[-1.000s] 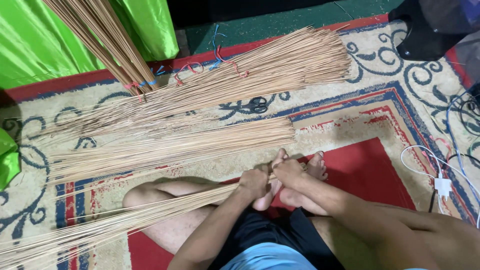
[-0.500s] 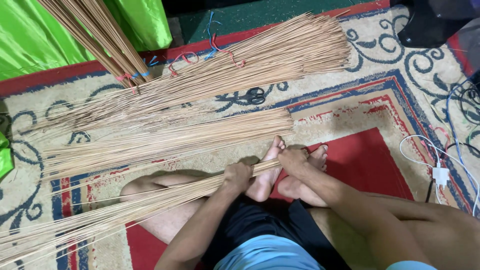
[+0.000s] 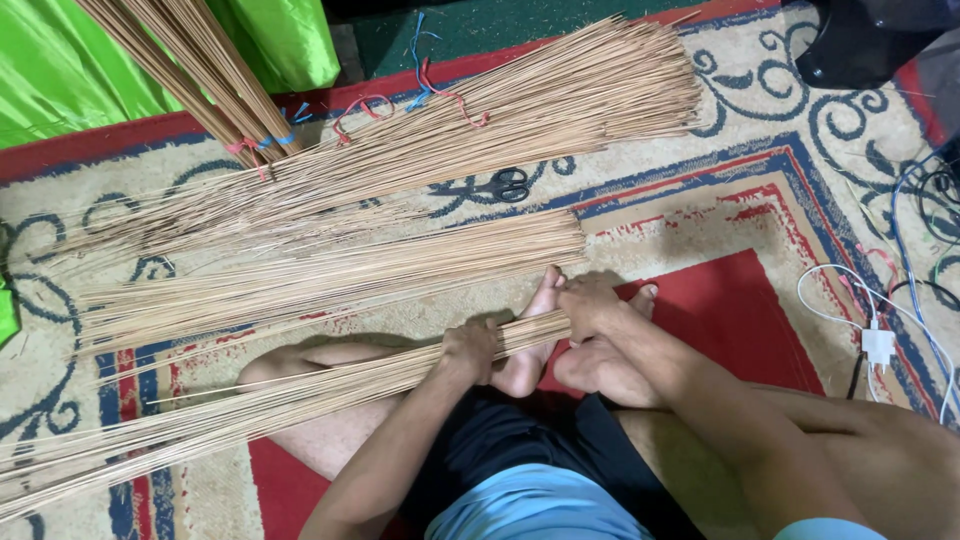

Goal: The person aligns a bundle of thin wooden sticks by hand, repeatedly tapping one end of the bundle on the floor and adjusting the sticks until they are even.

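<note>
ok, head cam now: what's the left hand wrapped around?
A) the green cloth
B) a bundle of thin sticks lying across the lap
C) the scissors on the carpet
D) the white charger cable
B: the left hand is closed around the bundle of thin sticks, which lies across the leg, while the right hand is at the bundle's end. The scissors lie apart on the carpet.

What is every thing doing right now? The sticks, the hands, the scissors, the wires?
Left hand: closed around the held stick bundle.
Right hand: gripping that bundle's end.
Middle stick pile: lying loose on the carpet.
Far stick pile: lying flat.
Scissors: lying closed, untouched.
White cable: loose, joined to an adapter.
</note>
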